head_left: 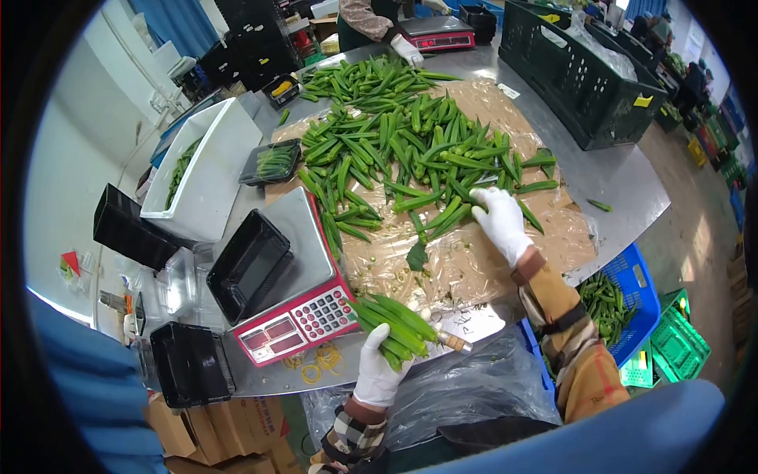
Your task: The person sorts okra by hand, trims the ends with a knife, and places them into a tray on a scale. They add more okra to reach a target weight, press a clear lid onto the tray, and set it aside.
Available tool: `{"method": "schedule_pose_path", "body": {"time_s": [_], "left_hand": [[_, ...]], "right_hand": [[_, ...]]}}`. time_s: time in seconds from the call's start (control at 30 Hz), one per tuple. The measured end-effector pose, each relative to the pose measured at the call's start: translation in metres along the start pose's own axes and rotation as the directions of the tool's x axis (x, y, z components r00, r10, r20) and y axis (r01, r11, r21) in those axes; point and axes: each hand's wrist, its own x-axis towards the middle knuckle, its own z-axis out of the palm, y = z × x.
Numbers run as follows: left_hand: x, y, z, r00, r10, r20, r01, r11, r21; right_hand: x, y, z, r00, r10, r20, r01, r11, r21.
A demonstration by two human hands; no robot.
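Observation:
My left hand (380, 371), in a white glove, is closed around a bunch of okra (399, 324) at the table's front edge. The right hand (502, 220), gloved too, is at the near edge of a large okra pile (410, 134), its fingertips closed on the end of an okra pod; the exact grip is partly hidden. Left of my hands, a red-and-white digital scale (324, 312) carries a black plastic tray (249, 265) on its metal pan. A knife-like tool with a wrapped handle (454, 341) lies just beside the held bunch.
A second black tray (191, 363) and a white foam box (201, 170) stand left. A filled okra tray (272, 163) is behind the scale. Yellow rubber bands (320, 363) lie in front. Right are a dark crate (576, 79) and a blue basket (643, 296). A co-worker's gloved hand (407, 50) is across the table.

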Motion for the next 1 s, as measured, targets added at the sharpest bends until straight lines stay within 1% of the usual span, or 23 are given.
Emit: {"method": "schedule_pose_path", "body": {"time_s": [0.03, 0.13, 0.17, 0.27, 0.3, 0.33, 0.37, 0.4, 0.43, 0.47, 0.5, 0.53, 0.6, 0.67, 0.7, 0.73, 0.8, 0.83, 0.87, 0.9, 0.93, 0.97, 1.0], "left_hand": [[-0.001, 0.0, -0.001, 1.0, -0.001, -0.004, 0.001, 1.0, 0.017], [-0.004, -0.002, -0.001, 0.999, -0.018, 0.034, 0.017, 0.999, 0.038], [-0.004, -0.001, -0.002, 0.999, -0.019, 0.035, 0.018, 0.999, 0.04], [-0.003, -0.002, -0.004, 0.999, -0.027, 0.03, 0.025, 0.998, 0.057], [-0.003, -0.002, -0.002, 0.999, -0.027, 0.021, 0.025, 0.997, 0.073], [-0.004, -0.002, -0.001, 1.0, -0.026, 0.009, 0.025, 0.996, 0.085], [-0.004, -0.003, 0.001, 1.0, -0.017, 0.001, 0.017, 0.993, 0.113], [-0.004, -0.003, 0.003, 1.0, -0.006, -0.009, 0.008, 0.99, 0.141], [-0.004, -0.003, 0.004, 1.0, 0.006, -0.02, -0.002, 0.985, 0.171], [-0.003, -0.002, 0.003, 1.0, 0.01, -0.015, -0.007, 0.982, 0.191], [-0.001, -0.003, 0.001, 1.0, 0.014, -0.011, -0.011, 0.977, 0.212], [0.0, -0.003, 0.001, 1.0, 0.016, -0.008, -0.014, 0.973, 0.232], [0.001, -0.003, 0.002, 1.0, 0.018, 0.007, -0.019, 0.972, 0.236], [0.0, -0.004, 0.003, 1.0, 0.012, -0.001, -0.011, 0.974, 0.228], [-0.003, -0.004, 0.009, 0.999, 0.029, -0.018, -0.023, 0.966, 0.257], [-0.002, -0.003, 0.009, 1.0, 0.017, -0.011, -0.013, 0.961, 0.278], [-0.002, -0.002, 0.004, 1.0, 0.0, -0.011, 0.004, 0.947, 0.322], [-0.004, -0.005, 0.012, 0.998, 0.047, -0.037, -0.034, 0.954, 0.296], [-0.006, -0.006, 0.023, 0.995, 0.082, -0.065, -0.061, 0.958, 0.282], [-0.006, -0.008, 0.019, 0.995, 0.088, -0.049, -0.069, 0.948, 0.31], [-0.005, -0.008, 0.014, 0.996, 0.09, -0.028, -0.076, 0.938, 0.339], [-0.005, -0.01, 0.012, 0.991, 0.125, -0.051, -0.099, 0.932, 0.349], [-0.004, -0.013, 0.01, 0.986, 0.154, -0.069, -0.12, 0.926, 0.358]], "right_hand": [[0.008, 0.01, 0.006, 1.0, 0.002, 0.013, -0.001, 0.998, -0.07], [0.02, 0.031, 0.019, 0.994, -0.062, 0.091, 0.068, 0.995, -0.067], [0.022, 0.037, 0.022, 0.991, -0.09, 0.094, 0.098, 0.991, -0.087], [0.014, 0.042, 0.016, 0.999, -0.039, 0.013, 0.038, 0.997, 0.06], [0.008, 0.043, 0.015, 0.998, 0.058, -0.017, -0.055, 0.987, 0.151], [0.003, 0.036, 0.007, 0.983, 0.169, 0.074, -0.185, 0.888, 0.421], [-0.003, 0.031, -0.005, 0.949, 0.248, 0.196, -0.315, 0.7, 0.641], [-0.01, 0.022, -0.018, 0.899, 0.285, 0.334, -0.432, 0.44, 0.787], [-0.02, 0.011, -0.028, 0.865, 0.24, 0.44, -0.485, 0.181, 0.856], [-0.033, 0.001, -0.038, 0.831, 0.167, 0.531, -0.522, -0.094, 0.847], [-0.046, -0.008, -0.042, 0.798, 0.073, 0.598, -0.538, -0.359, 0.762], [-0.059, -0.014, -0.042, 0.79, -0.028, 0.613, -0.539, -0.508, 0.672], [-0.08, -0.023, -0.039, 0.777, -0.155, 0.61, -0.559, -0.614, 0.557], [-0.095, -0.032, -0.038, 0.775, -0.145, 0.615, -0.559, -0.609, 0.562], [-0.102, -0.038, -0.037, 0.772, -0.141, 0.62, -0.561, -0.609, 0.56], [-0.107, -0.049, -0.04, 0.776, -0.074, 0.626, -0.569, -0.51, 0.645], [-0.118, -0.074, -0.043, 0.783, 0.036, 0.62, -0.587, -0.285, 0.758], [-0.122, -0.084, -0.044, 0.793, -0.027, 0.609, -0.605, -0.15, 0.782], [-0.127, -0.1, -0.047, 0.759, 0.085, 0.646, -0.648, -0.005, 0.762], [-0.136, -0.113, -0.046, 0.798, 0.076, 0.597, -0.601, 0.166, 0.782], [-0.145, -0.123, -0.046, 0.838, 0.058, 0.543, -0.529, 0.335, 0.78], [-0.149, -0.129, -0.037, 0.972, -0.145, 0.188, -0.045, 0.665, 0.746], [-0.156, -0.135, -0.037, 0.971, -0.174, 0.165, 0.028, 0.765, 0.644]]}}
